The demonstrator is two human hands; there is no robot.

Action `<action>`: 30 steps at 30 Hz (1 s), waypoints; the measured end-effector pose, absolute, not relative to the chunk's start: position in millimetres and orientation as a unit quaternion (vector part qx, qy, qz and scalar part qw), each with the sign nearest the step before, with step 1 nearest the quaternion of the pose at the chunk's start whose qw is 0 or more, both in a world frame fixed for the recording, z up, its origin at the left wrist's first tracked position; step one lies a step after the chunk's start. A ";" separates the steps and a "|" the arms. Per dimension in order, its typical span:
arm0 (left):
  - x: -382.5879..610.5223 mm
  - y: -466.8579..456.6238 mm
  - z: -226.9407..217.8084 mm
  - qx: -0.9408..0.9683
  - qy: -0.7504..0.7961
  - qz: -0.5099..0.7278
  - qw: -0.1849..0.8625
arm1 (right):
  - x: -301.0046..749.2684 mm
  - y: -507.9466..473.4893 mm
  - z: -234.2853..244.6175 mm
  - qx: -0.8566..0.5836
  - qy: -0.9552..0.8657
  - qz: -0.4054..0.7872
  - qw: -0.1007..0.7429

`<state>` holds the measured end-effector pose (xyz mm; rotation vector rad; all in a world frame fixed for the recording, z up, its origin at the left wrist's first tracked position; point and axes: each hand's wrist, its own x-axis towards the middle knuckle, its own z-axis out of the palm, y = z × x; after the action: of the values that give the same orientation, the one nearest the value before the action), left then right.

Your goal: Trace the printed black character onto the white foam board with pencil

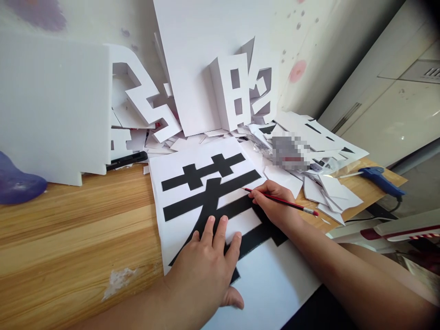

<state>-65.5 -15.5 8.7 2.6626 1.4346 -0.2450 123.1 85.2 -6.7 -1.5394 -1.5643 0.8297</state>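
My right hand (275,201) grips a red and black pencil (285,201) with a pale eraser end. Its tip rests at the edge of a black cut-out character (237,185), just under one of the horizontal strokes. The cut-out lies on a white board (261,279). With fingers spread, my left hand (209,256) lies flat over the lower left of the character and covers part of it. White gaps show between the black strokes.
White three-dimensional characters (237,89) stand at the back against a tall white panel (189,59). Board scraps (333,192) and a blue glue gun (381,181) lie at right. On the left are a large white board (55,101) and a purple object (17,181) on the wooden table (82,229).
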 end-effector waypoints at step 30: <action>-57.9 -9.5 24.9 0.853 0.492 -0.152 0.086 | 150.0 99.2 -10.5 -0.661 -0.537 0.263 0.454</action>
<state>-57.9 -9.5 24.9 2.5418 1.4674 -0.4526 150.0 99.2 -10.5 -1.6305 -1.3245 0.6484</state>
